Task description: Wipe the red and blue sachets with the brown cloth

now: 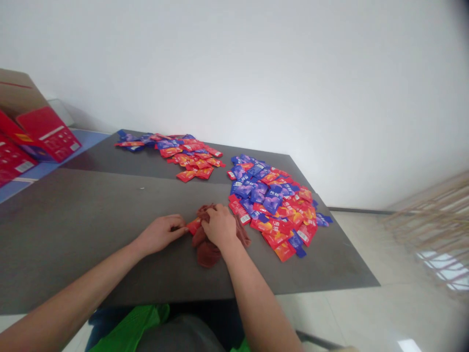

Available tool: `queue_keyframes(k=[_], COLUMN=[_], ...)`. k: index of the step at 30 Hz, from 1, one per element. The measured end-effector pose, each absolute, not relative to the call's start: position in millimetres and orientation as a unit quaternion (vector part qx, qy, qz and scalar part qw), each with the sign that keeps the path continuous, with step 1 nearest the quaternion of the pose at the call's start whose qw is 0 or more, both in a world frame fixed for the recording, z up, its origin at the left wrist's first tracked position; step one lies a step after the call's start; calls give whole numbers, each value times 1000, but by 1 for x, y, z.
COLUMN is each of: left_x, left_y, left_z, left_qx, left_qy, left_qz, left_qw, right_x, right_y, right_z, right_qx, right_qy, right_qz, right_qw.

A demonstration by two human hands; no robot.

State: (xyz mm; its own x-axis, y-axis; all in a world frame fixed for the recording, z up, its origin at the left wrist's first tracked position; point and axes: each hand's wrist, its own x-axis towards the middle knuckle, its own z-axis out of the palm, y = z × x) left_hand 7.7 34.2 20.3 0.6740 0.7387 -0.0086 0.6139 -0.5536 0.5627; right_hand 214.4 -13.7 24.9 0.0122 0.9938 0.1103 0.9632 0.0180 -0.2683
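A grey table (110,210) carries brown cloth (208,254) and packets (273,200) (red or blue, heaped).

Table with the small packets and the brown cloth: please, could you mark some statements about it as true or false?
1. The right hand rests on the brown cloth. True.
2. The left hand is raised high above the table. False: its fingertips are at a red packet beside the cloth.
3. The bigger pile of packets lies to the right of the cloth. True.
4. The red carton stands at the right side of the view. False: it is at the left side.
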Motion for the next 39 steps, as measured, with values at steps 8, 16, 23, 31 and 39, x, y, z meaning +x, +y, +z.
queue_keyframes(k=[8, 16, 23, 31, 39], left_x=[10, -13, 4, 16, 12], left_y=[30, 44, 46, 24, 13], left_z=[14, 32, 30, 18, 15], left_qx=[881, 885, 888, 867, 866], left_qy=[399, 340, 390, 470, 458], left_qz=[109, 37, 10, 44, 91], left_qw=[227, 315, 242, 158, 179], right_x=[215, 200, 191, 194, 227], right_y=[-21, -54, -62, -64, -57], right_z=[28, 31, 30, 24, 46], right_qx=[-751, -763, -750, -690, -768], right_qy=[-640, -621, -632, -704, -629], right_qz=[94, 128, 117, 87, 48], right_qw=[133, 127, 157, 143, 109])
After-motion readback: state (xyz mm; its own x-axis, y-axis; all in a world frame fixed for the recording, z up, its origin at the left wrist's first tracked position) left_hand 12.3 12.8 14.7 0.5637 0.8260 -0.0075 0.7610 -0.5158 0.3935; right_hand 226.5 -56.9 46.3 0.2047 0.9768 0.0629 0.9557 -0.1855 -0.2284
